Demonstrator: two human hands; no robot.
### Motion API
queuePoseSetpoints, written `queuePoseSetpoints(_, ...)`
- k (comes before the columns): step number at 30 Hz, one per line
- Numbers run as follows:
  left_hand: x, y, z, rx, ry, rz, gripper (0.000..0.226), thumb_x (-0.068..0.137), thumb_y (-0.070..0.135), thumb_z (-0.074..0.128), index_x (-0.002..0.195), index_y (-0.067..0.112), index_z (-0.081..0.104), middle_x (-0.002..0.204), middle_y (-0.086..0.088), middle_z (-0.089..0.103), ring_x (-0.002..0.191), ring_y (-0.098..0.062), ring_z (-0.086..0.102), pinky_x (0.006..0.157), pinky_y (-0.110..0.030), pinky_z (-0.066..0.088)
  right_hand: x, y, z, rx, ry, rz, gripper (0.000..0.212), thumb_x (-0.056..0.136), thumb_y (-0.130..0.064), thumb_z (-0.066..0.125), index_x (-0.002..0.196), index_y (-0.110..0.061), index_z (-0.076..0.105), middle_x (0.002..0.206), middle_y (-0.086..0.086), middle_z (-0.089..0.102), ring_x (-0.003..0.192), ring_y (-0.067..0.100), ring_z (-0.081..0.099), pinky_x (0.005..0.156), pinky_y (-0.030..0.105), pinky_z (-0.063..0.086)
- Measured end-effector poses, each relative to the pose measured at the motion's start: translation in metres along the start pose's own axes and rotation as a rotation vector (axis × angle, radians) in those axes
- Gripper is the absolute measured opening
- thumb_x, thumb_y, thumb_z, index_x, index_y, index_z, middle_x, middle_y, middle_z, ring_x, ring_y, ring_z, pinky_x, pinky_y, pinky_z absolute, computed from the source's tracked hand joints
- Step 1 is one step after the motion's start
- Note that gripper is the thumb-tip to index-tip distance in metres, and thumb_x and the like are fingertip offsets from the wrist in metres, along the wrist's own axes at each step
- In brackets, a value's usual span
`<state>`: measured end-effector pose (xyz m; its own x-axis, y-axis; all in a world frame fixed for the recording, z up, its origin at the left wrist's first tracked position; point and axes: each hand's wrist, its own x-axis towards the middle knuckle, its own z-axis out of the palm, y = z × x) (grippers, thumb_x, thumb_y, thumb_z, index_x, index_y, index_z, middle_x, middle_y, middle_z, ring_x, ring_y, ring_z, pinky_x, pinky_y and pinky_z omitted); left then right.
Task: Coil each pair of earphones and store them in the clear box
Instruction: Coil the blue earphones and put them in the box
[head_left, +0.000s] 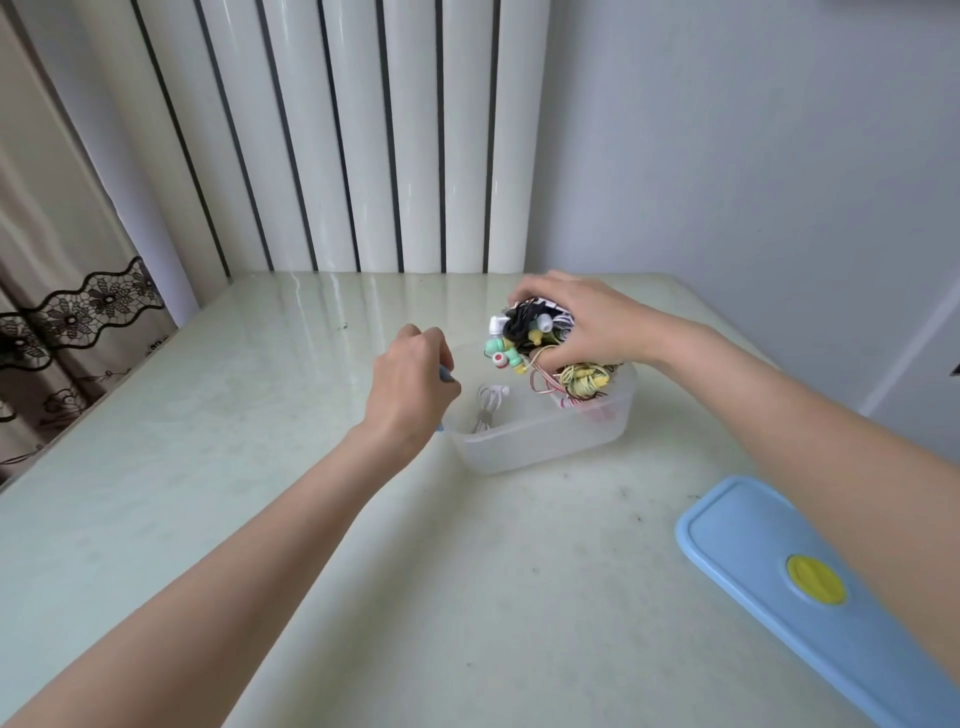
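Left hand (410, 387) at the clear box (540, 441) left rim, fingers curled on a small blue-grey item (can't tell what). White earphones (488, 405) inside the box. Right hand (582, 322) above its far end, fingers gripping a tangled earphone bundle (524, 338). Blue lid (789, 582) on table (260, 467), right of box.

One clear box (540, 441) stands on the counter (260, 467), and one blue lid (769, 561) with a single yellow knob (816, 579) lies apart from it. Two hands are in sight, the left hand (410, 384) and the right hand (587, 322). One white pair of earphones (488, 402) lies alone in the box, while the tangled bunch of earphones (524, 338) is too knotted to count.
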<state>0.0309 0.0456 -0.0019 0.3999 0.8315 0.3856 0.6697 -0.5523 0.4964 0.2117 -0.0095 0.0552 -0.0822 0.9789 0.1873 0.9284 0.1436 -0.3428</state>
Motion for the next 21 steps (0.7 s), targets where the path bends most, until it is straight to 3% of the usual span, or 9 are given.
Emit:
queuePoseSetpoints(4, -0.001, -0.006, -0.007, -0.034, 0.224, 0.094, 0.015, 0.074, -0.009, 0.055, 0.085, 0.000, 0.055, 0.093, -0.012, 0.050, 0.068, -0.033, 0.049, 0.058, -0.038, 0.039, -0.005, -0.002, -0.004, 0.115, 0.108, 0.002, 0.051, 0.064, -0.010, 0.070, 0.108, -0.027, 0.051, 0.111, 0.002, 0.052, 0.099, 0.019, 0.050, 0.080, 0.020, 0.037)
queuePoseSetpoints(8, 0.001, -0.014, -0.005, -0.023, 0.332, 0.226, 0.018, 0.068, -0.013, 0.058, 0.079, 0.000, 0.055, 0.088, -0.016, 0.053, 0.059, -0.025, 0.040, 0.052, -0.030, 0.029, -0.011, -0.001, 0.002, 0.140, 0.173, -0.001, 0.052, 0.063, -0.010, 0.071, 0.109, -0.026, 0.052, 0.104, -0.004, 0.048, 0.093, 0.015, 0.049, 0.074, 0.004, 0.032)
queuePoseSetpoints(17, 0.002, -0.015, -0.001, -0.047, 0.342, 0.258, 0.017, 0.069, -0.012, 0.058, 0.079, 0.001, 0.054, 0.089, -0.014, 0.054, 0.059, -0.023, 0.041, 0.051, -0.026, 0.026, -0.013, 0.005, 0.000, 0.171, 0.207, 0.010, 0.052, 0.065, -0.011, 0.073, 0.100, -0.038, 0.047, 0.111, 0.004, 0.052, 0.104, 0.020, 0.053, 0.082, 0.020, 0.036)
queuePoseSetpoints(19, 0.002, -0.014, -0.001, -0.048, 0.333, 0.276, 0.017, 0.067, -0.012, 0.059, 0.078, 0.000, 0.054, 0.087, -0.013, 0.055, 0.058, -0.024, 0.042, 0.048, -0.026, 0.029, -0.013, 0.004, 0.000, 0.130, 0.165, 0.009, 0.052, 0.064, -0.011, 0.074, 0.106, -0.032, 0.051, 0.109, 0.003, 0.049, 0.101, 0.022, 0.053, 0.079, 0.020, 0.039)
queuePoseSetpoints(21, 0.002, -0.015, 0.000, -0.050, 0.315, 0.284, 0.018, 0.066, -0.013, 0.060, 0.077, 0.000, 0.054, 0.085, -0.013, 0.055, 0.057, -0.028, 0.046, 0.049, -0.031, 0.036, -0.011, -0.002, 0.003, -0.001, 0.070, -0.036, 0.056, 0.064, -0.015, 0.074, 0.113, -0.030, 0.051, 0.108, 0.001, 0.044, 0.096, 0.024, 0.053, 0.079, 0.029, 0.044)
